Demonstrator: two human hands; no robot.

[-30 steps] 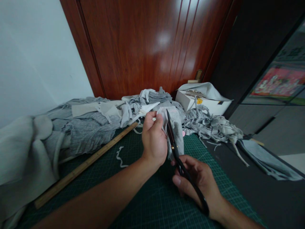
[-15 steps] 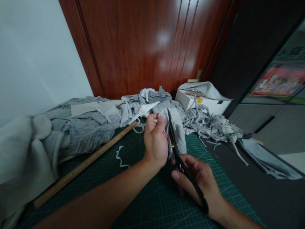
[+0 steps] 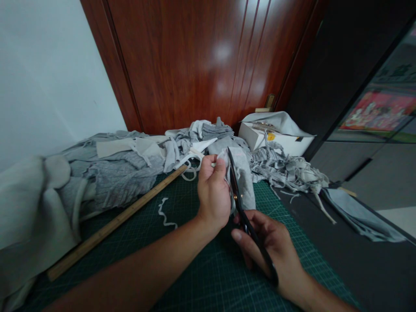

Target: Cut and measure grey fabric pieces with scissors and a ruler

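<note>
My left hand point(image 3: 212, 190) is closed, pinching the edge of a light grey piece of fabric point(image 3: 245, 180) between thumb and fingers. The fabric hangs down to the right of that hand. In my right hand point(image 3: 266, 242) is a pair of black scissors point(image 3: 238, 201), with fingers and thumb around the handles. The blades point up and away, lying against the fabric beside my left thumb. Whether the blades are apart or together I cannot tell. Beneath both hands is a green gridded cutting mat point(image 3: 201, 264).
A wooden ruler point(image 3: 120, 221) crosses the mat at left, near a thin white scrap point(image 3: 164, 214). Grey fabric heaps point(image 3: 126, 173) line the left and back. Behind on the right are a white box point(image 3: 286, 141), tangled fabric strips point(image 3: 289, 169) and folded grey cloth point(image 3: 364, 214).
The scissor handles and my right thumb have shifted slightly left. My left hand keeps its pinch on the fabric, almost in the same place.
</note>
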